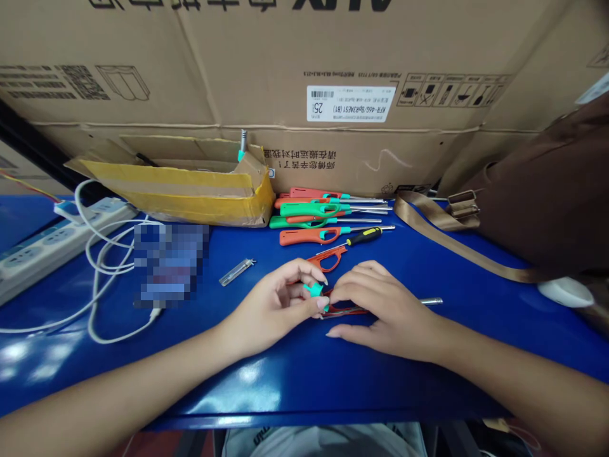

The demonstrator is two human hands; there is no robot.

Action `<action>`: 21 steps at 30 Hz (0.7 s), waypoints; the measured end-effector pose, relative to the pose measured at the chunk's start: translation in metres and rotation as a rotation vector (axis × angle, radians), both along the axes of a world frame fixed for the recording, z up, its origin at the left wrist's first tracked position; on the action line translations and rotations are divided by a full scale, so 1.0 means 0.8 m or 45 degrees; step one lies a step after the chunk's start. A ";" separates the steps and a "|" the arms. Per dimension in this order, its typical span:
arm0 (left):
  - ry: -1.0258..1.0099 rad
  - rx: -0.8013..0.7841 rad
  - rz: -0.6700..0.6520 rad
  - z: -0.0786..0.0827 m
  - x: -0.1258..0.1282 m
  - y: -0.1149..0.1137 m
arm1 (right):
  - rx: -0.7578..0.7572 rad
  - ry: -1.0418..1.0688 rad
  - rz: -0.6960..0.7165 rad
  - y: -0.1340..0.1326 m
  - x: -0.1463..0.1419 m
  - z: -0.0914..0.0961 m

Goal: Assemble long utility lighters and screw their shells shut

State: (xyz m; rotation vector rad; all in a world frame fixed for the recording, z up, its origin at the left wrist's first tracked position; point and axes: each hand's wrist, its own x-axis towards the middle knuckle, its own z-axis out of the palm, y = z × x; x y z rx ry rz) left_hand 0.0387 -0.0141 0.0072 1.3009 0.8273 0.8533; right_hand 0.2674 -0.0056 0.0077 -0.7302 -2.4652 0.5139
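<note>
My left hand [271, 308] pinches a small teal trigger piece [314, 290] between thumb and fingers. Right beside it, my right hand [385, 308] curls over an orange-red lighter [343, 311] on the table. Its fingers and thumb lie on either side of the lighter body. The lighter's metal tip [432, 301] sticks out to the right past the hand; most of its middle is hidden. Just beyond the hands lies a loose orange casing half [333, 259], with a black and yellow screwdriver [365, 236] behind it. A clear, narrow fuel tank [236, 271] rests to the left.
Several orange and green lighters [311, 209] are piled at the back. An open, yellow-taped carton [190, 197] stands left of them. A phone [174, 266], white cable and power strip [57, 238] occupy the left. A tan strap [457, 244] and white mouse [566, 292] lie right.
</note>
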 end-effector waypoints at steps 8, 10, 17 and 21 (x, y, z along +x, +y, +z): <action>0.051 -0.197 -0.031 -0.006 0.005 -0.009 | 0.171 0.034 -0.008 -0.004 0.002 0.003; 0.053 -0.214 -0.002 -0.003 0.007 -0.011 | 0.145 0.044 -0.008 -0.005 0.002 0.004; 0.109 -0.199 0.022 0.002 0.008 -0.009 | 0.183 0.030 -0.024 -0.005 0.000 -0.001; 0.182 -0.095 0.013 -0.002 0.003 -0.006 | 0.243 -0.003 -0.052 0.000 0.007 0.002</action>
